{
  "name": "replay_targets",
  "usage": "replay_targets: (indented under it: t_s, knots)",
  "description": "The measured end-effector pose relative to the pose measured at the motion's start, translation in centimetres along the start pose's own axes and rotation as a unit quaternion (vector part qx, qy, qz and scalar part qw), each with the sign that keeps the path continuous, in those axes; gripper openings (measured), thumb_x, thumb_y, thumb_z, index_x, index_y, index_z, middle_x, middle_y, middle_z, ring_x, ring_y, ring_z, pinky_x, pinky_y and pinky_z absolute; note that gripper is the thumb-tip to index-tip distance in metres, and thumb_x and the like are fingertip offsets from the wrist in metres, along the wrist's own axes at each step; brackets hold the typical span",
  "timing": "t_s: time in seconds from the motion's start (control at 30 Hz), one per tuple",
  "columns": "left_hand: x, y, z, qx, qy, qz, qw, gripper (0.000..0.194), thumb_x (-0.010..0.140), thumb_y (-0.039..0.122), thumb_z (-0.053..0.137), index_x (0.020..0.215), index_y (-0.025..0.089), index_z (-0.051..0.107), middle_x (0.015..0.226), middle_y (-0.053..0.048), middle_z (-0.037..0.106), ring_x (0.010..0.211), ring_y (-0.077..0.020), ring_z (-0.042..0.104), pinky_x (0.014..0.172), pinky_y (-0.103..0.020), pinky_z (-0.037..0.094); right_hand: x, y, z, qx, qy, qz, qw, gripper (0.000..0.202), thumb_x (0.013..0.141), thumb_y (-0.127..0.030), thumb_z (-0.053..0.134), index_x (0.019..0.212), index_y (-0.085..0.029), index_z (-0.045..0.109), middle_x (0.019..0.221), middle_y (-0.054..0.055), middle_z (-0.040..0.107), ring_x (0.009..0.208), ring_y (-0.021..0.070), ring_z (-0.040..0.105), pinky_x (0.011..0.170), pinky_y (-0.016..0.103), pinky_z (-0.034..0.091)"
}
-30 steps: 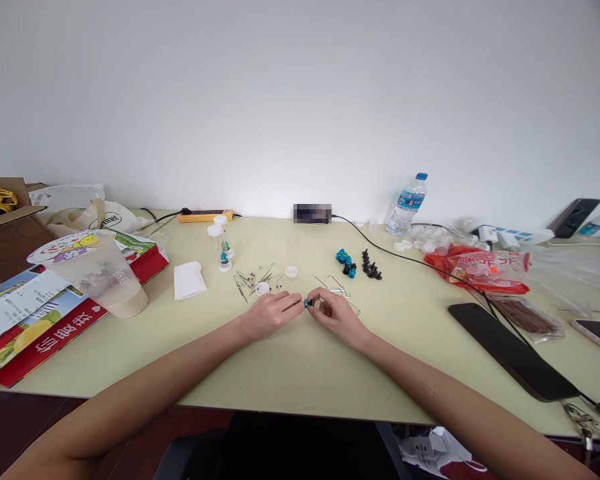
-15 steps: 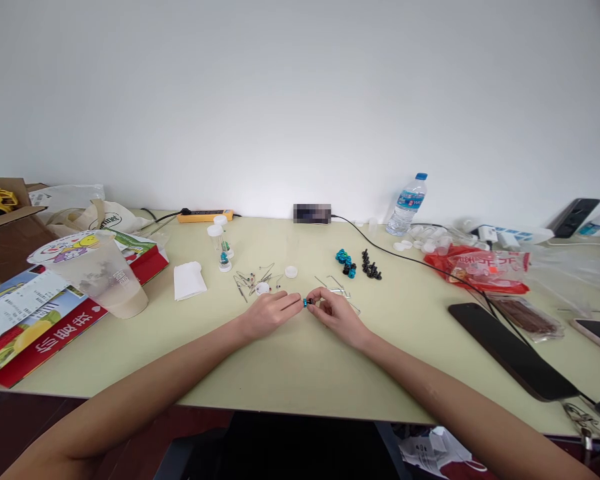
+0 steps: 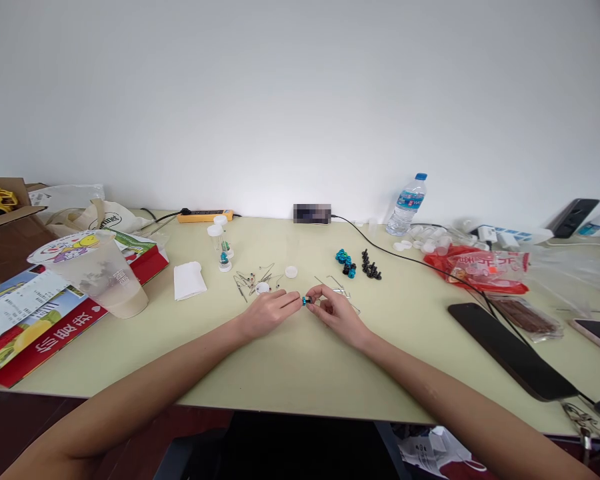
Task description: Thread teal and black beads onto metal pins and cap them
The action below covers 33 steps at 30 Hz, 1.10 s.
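Between my fingertips is a small blue-and-black part (image 3: 307, 301), too small to make out its exact kind. My left hand (image 3: 271, 312) pinches its blue end from the left. From the other side, the thumb and fingers of my right hand (image 3: 336, 315) close on its black end. Thin metal pins and wires (image 3: 254, 280) lie scattered just beyond my left hand, with a white round cap (image 3: 263, 288) among them. Bent metal rods (image 3: 337, 287) rest behind my right hand. Farther back are a cluster of blue parts (image 3: 343, 257) and a group of black parts (image 3: 371, 267).
Clear tubes with white caps (image 3: 224, 257) stand at the back left, near folded white paper (image 3: 189, 281). A drink cup (image 3: 115, 287) is at the left. A water bottle (image 3: 407, 205), a red plastic bag (image 3: 477, 267) and a black phone (image 3: 510, 350) are at the right, where a cable crosses.
Both hands stay almost in place, still pinching the small part. The part has shifted very slightly left and up between the fingertips.
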State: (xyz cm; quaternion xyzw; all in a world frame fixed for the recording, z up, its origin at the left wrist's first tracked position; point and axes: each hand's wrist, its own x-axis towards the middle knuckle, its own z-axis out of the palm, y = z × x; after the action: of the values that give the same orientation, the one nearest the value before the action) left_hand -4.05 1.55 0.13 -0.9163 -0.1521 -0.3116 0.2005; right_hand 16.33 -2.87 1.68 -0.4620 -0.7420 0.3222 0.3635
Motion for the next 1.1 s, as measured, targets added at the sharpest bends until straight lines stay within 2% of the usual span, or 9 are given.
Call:
replay_targets:
  t_s: [0.13,0.33,0.5,0.57,0.83,1.0,1.1]
  knots:
    - [0.0,0.0,0.11,0.005,0.005,0.004,1.0,0.025,0.093,0.016,0.029,0.1,0.014,0.052,0.093,-0.009,0.062,0.072,-0.0127,0.056,0.063,-0.025,0.048,0.08,0.27,0.08,-0.005,-0.003,0.007,1.0,0.014,0.087,-0.035,0.045,0.092,-0.023,0.05,0.084,-0.001,0.055,0.048,0.0076,0.038,0.044,0.021,0.029]
    - [-0.09,0.01,0.32,0.016,-0.002,0.009,1.0,0.024,0.092,0.015,0.029,0.097,0.014,0.053,0.091,-0.008,0.062,0.067,-0.012,0.054,0.058,-0.023,0.046,0.11,0.57,0.14,-0.011,-0.01,0.02,1.0,0.017,0.088,-0.037,0.043,0.09,-0.022,0.051,0.067,-0.003,0.049,0.048,0.0086,0.035,0.043,0.021,0.027]
    - [-0.16,-0.04,0.34,0.02,-0.001,0.003,1.0,0.024,0.092,0.014,0.03,0.098,0.014,0.053,0.092,-0.008,0.062,0.07,-0.0126,0.054,0.06,-0.024,0.046,0.04,0.33,0.06,0.008,-0.005,0.004,1.0,0.016,0.087,-0.035,0.046,0.098,-0.024,0.049,0.088,0.0,0.054,0.048,0.0067,0.037,0.044,0.021,0.03]
    - [-0.15,-0.05,0.32,0.021,-0.003,0.001,1.0,0.024,0.092,0.013,0.03,0.098,0.014,0.053,0.092,-0.008,0.062,0.07,-0.0127,0.055,0.06,-0.024,0.046,0.07,0.38,0.07,0.005,-0.006,0.0,1.0,0.015,0.087,-0.034,0.046,0.097,-0.024,0.049,0.09,0.0,0.054,0.048,0.0066,0.038,0.044,0.021,0.03]
    - [-0.14,0.01,0.29,0.02,-0.007,0.008,1.0,0.025,0.092,0.014,0.03,0.098,0.014,0.054,0.092,-0.009,0.062,0.069,-0.0127,0.054,0.059,-0.024,0.046,0.14,0.67,0.12,-0.018,-0.011,0.017,1.0,0.017,0.089,-0.037,0.042,0.091,-0.022,0.052,0.065,-0.003,0.048,0.048,0.0092,0.035,0.043,0.021,0.027]
    - [-0.17,-0.05,0.23,0.018,-0.01,0.0,1.0,0.027,0.093,0.016,0.028,0.1,0.015,0.053,0.094,-0.009,0.062,0.071,-0.0128,0.055,0.061,-0.025,0.047,0.07,0.31,0.03,-0.006,-0.006,0.0,1.0,0.015,0.087,-0.034,0.046,0.098,-0.024,0.05,0.089,0.0,0.055,0.048,0.007,0.037,0.045,0.021,0.03]
    - [-0.15,-0.03,0.2,0.02,-0.014,-0.001,1.0,0.026,0.093,0.016,0.028,0.099,0.015,0.054,0.094,-0.009,0.061,0.07,-0.0127,0.055,0.061,-0.025,0.047,0.13,0.39,0.03,-0.01,-0.009,-0.001,1.0,0.013,0.087,-0.033,0.045,0.095,-0.024,0.05,0.088,-0.001,0.055,0.048,0.0071,0.038,0.044,0.021,0.03]
